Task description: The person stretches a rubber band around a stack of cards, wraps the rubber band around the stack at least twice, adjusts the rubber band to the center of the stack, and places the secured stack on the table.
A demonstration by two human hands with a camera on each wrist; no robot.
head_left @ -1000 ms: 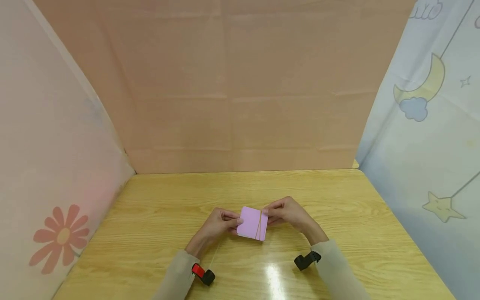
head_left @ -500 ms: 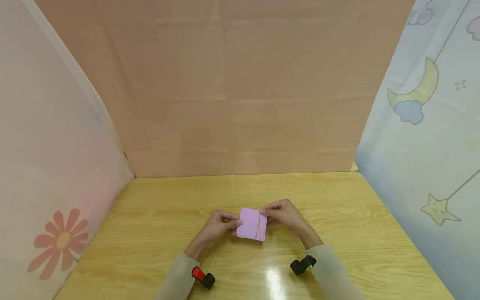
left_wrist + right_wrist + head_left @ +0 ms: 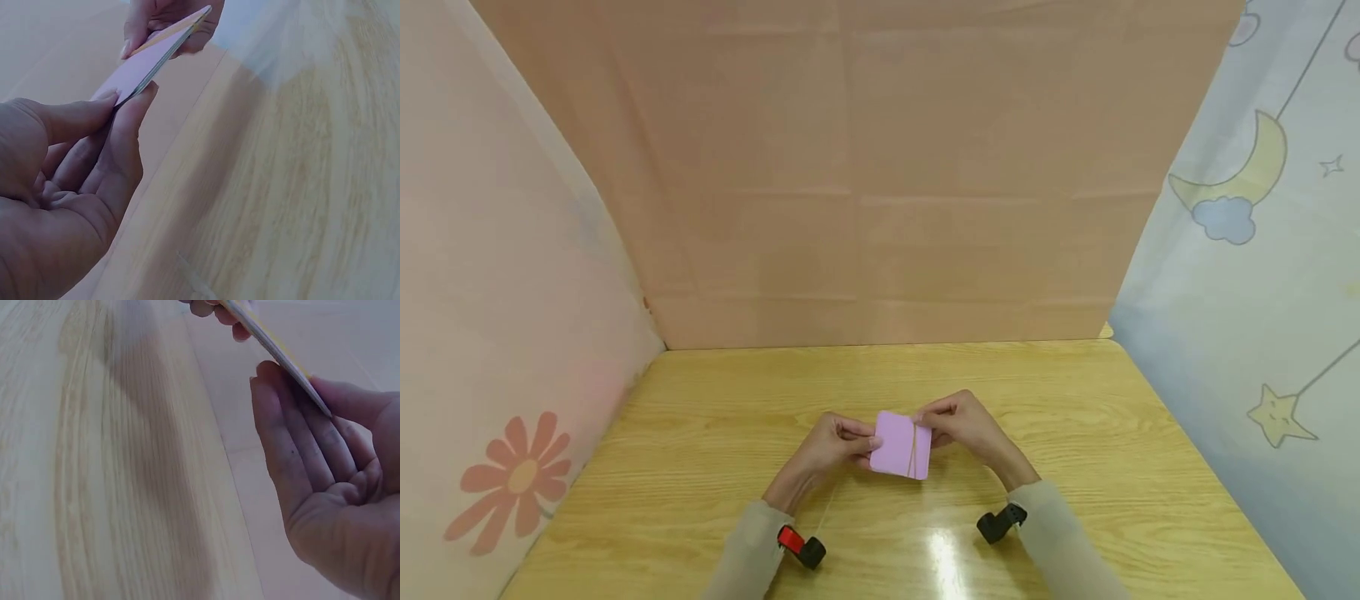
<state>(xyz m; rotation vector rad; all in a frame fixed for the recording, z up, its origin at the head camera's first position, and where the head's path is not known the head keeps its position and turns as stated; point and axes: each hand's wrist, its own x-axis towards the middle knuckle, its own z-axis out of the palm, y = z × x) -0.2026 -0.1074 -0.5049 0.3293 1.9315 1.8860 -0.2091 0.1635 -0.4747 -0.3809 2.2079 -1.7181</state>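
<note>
Above the table, both hands hold a thin square stack of pink cards [image 3: 891,443], its face tilted up. A tan rubber band [image 3: 913,457] runs round the stack near its right side, in two strands that cross the face. My left hand [image 3: 829,446] pinches the left edge between thumb and fingers; in the left wrist view several thin layers show along the stack's edge [image 3: 164,59]. At the upper right corner, my right hand [image 3: 966,427] pinches the stack and its thumb lies at the band. The right wrist view shows that hand's fingers [image 3: 306,437] behind the stack.
A wooden table [image 3: 737,392] lies beneath the hands. Behind it hangs a brown sheet [image 3: 850,167]. Patterned cloths stand at the left [image 3: 512,292] and right [image 3: 1225,333]. Each sleeve carries a small black wrist device [image 3: 1000,523].
Both hands and the card stack have shifted slightly left in the head view. The right thumb reaches a little farther over the stack's corner. Both grips stay on it.
</note>
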